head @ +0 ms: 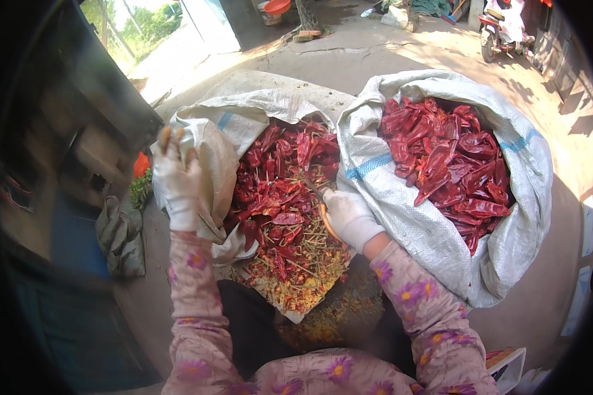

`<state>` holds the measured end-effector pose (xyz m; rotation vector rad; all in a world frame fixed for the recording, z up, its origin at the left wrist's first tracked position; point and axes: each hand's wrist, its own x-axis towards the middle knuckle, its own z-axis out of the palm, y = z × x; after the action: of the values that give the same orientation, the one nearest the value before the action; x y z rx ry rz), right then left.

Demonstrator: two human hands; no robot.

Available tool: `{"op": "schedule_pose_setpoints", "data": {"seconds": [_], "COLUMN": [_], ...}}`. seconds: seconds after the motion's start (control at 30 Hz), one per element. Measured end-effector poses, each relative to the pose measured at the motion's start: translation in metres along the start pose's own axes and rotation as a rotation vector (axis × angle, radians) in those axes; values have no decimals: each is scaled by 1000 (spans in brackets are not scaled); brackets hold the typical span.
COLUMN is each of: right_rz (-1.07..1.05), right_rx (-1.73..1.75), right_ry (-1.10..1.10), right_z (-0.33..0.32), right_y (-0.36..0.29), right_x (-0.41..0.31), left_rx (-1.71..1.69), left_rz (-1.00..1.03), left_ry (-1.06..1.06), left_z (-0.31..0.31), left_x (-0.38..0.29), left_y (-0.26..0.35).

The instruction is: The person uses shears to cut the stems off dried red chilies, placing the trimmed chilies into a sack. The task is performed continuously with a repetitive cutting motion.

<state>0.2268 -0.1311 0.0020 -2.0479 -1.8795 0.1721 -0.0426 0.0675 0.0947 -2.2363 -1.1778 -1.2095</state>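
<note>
My right hand (348,217), in a white glove, grips scissors (328,222) with orange handles. Their dark blades point up and left over dried red chili peppers (276,197) in the left woven sack (207,163). My left hand (178,182), also gloved and somewhat blurred, is in front of that sack's left rim with its fingers apart. I see nothing held in it; whether it touches the sack I cannot tell. Cut stems and yellow seeds (301,281) cover the sheet's near corner (294,316) between my knees. Larger red chili peppers (449,163) fill the right white sack (375,192).
A grey-green cloth or bag (122,237) lies at left, below green leaves (141,190) and an orange item (141,164). A white-edged box (509,368) is at lower right. Farther off stand a red scooter (499,29), a tree trunk (306,15) and an orange basin (277,6).
</note>
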Motion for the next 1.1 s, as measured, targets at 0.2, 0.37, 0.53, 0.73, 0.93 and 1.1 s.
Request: {"op": "schedule_pose_setpoints", "data": {"seconds": [0.2,0.37,0.53,0.73,0.93,1.1], "right_rz": [17,14,16,-28,-22,-47], "right_rx": [-1,1,-11,-41,-20,34], "right_ry": [-9,-19,23,48,50,102], "right_z": [4,6,11,15,15,18], "right_y": [-1,-1,-2,-2,-3,-12], "right_x": [0,0,1,-1,3,3], "left_rx": [345,302,38,18,-1158,-1140], "left_rz": [93,-288,-40,-71,-726,-700], "left_ry": [-653,-730,-703,-915,-647,-663], "left_z": [12,24,38,63,47,30], "left_x": [-94,-91,-113,-105,-98,-98], "left_y": [11,-36,31,52,38,52]}}
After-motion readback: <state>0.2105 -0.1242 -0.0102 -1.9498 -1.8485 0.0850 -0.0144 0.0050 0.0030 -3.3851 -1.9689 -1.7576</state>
